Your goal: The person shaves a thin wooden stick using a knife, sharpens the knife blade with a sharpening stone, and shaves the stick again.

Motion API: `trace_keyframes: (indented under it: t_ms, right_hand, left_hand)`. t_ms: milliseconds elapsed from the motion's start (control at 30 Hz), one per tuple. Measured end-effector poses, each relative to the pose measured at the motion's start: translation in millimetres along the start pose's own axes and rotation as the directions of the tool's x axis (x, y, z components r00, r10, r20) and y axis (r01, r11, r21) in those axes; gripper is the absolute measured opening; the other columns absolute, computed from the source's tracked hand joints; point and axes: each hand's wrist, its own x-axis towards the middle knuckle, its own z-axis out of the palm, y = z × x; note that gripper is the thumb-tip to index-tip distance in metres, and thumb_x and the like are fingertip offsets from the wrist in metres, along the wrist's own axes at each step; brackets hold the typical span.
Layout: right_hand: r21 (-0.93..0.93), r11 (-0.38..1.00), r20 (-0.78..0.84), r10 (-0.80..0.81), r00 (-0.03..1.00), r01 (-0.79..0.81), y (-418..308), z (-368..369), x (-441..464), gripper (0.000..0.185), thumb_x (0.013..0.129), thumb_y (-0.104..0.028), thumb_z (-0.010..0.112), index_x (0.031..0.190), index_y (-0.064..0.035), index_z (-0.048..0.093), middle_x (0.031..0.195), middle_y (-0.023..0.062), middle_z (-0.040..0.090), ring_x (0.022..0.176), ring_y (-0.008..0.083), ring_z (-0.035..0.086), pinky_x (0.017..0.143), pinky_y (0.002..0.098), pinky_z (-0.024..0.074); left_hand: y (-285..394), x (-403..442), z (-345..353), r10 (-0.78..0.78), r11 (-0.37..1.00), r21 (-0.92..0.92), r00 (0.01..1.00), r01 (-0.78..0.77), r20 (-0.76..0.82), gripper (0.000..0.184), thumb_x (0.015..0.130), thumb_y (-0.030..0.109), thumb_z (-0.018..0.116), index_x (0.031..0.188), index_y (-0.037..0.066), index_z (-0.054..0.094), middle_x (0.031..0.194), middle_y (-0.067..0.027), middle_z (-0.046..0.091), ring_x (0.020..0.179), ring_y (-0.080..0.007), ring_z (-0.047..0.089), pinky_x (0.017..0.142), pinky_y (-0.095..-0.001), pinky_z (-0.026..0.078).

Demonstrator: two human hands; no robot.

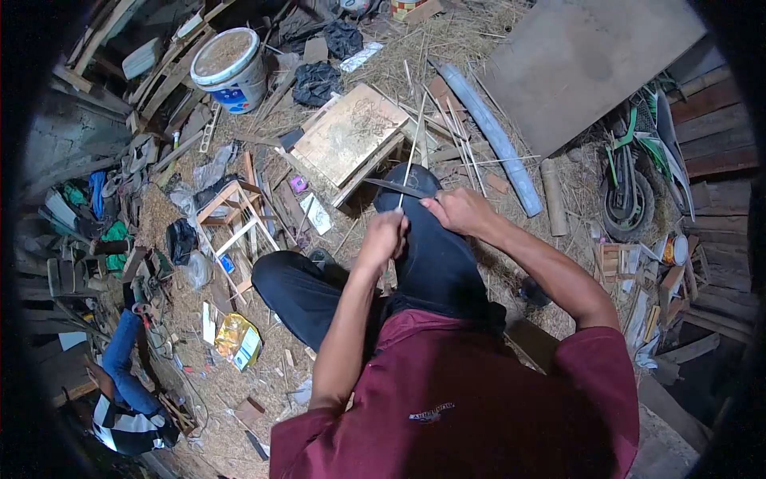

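Note:
My left hand [384,237] is closed around the lower end of a thin pale stick [412,152], which points away from me over my raised knee. In my right hand [463,211] is a knife [396,188], its handle hidden by the fingers. The dark blade points left and crosses the stick just beyond my left hand, seemingly touching it. Beyond my knee stands a low wooden block or stool [351,136] with shavings on its top. Several more thin sticks [467,148] lie to its right.
A white bucket [230,68] stands at the upper left. A small wooden frame [238,223] is left of my knees. A grey pipe [495,136], a large board [586,64] and a small motorbike [634,184] are on the right. Straw and shavings cover the floor.

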Motion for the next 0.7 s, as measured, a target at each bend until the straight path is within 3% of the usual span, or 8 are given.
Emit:
trace_keyframes:
  t_ms: [100, 267, 500, 567, 633, 700]
  right_hand:
    - [-0.031, 0.999, -0.001, 0.013, 1.0, -0.013, 9, -1, 5, 0.061, 0.098, -0.046, 0.042, 0.07, 0.0021, 0.065, 0.062, 0.0268, 0.061, 0.062, 0.0449, 0.063, 0.061, 0.0522, 0.0518]
    - [-0.061, 0.995, -0.011, 0.081, 0.997, -0.082, 10, -9, 2, 0.062, 0.099, -0.045, 0.041, 0.069, 0.0025, 0.066, 0.063, 0.0267, 0.061, 0.062, 0.0451, 0.063, 0.061, 0.052, 0.0517]
    - [0.012, 0.982, -0.038, 0.19, 0.981, -0.19, 12, -7, -2, 0.061, 0.099, -0.045, 0.042, 0.07, 0.0039, 0.065, 0.063, 0.0278, 0.061, 0.061, 0.0454, 0.063, 0.06, 0.0519, 0.0514]
    - [0.018, 0.98, -0.046, 0.198, 0.979, -0.197, 9, -5, -3, 0.058, 0.098, -0.043, 0.045, 0.07, 0.0042, 0.063, 0.061, 0.0271, 0.06, 0.058, 0.0458, 0.062, 0.057, 0.0524, 0.0503]
    - [0.01, 0.99, 0.03, 0.141, 0.99, -0.141, 7, -8, -1, 0.06, 0.098, -0.046, 0.043, 0.072, 0.0031, 0.065, 0.063, 0.0278, 0.061, 0.062, 0.0463, 0.063, 0.062, 0.0522, 0.0515]
    - [0.011, 0.998, 0.075, 0.067, 0.995, -0.068, 3, -9, 1, 0.061, 0.098, -0.048, 0.043, 0.072, 0.0022, 0.066, 0.065, 0.0279, 0.061, 0.064, 0.0464, 0.063, 0.064, 0.0523, 0.0521]
  left_hand:
    - [5, 16, 1, -0.009, 0.994, 0.107, 0.999, 0.004, 0.044, 0.039, 0.1, 0.032, 0.043, 0.069, 0.01, 0.051, 0.052, 0.0026, 0.039, 0.039, -0.0092, 0.034, 0.039, -0.0272, 0.024]
    - [-43, -39, -9, -0.039, 0.999, 0.025, 0.997, 0.037, 0.066, 0.045, 0.102, 0.038, 0.042, 0.067, 0.011, 0.047, 0.05, 0.0024, 0.037, 0.04, -0.008, 0.034, 0.038, -0.0261, 0.024]
    - [-81, -135, -42, -0.231, 0.965, -0.094, 0.963, 0.245, 0.141, 0.044, 0.1, 0.039, 0.046, 0.066, 0.012, 0.043, 0.05, 0.0032, 0.036, 0.04, -0.0085, 0.032, 0.038, -0.0246, 0.024]
    - [-81, -135, -45, -0.202, 0.977, -0.049, 0.975, 0.207, 0.097, 0.045, 0.102, 0.038, 0.043, 0.066, 0.011, 0.043, 0.05, 0.0034, 0.036, 0.04, -0.0075, 0.031, 0.038, -0.0241, 0.024]
    - [-62, -118, -42, -0.152, 0.988, 0.001, 0.986, 0.153, 0.073, 0.046, 0.103, 0.036, 0.042, 0.065, 0.011, 0.044, 0.05, 0.003, 0.037, 0.04, -0.0075, 0.032, 0.039, -0.0244, 0.024]
    - [-42, -76, -32, -0.014, 0.991, 0.133, 1.0, 0.012, 0.017, 0.047, 0.102, 0.031, 0.039, 0.062, 0.008, 0.047, 0.05, -0.0003, 0.041, 0.04, -0.0099, 0.036, 0.039, -0.0271, 0.027]
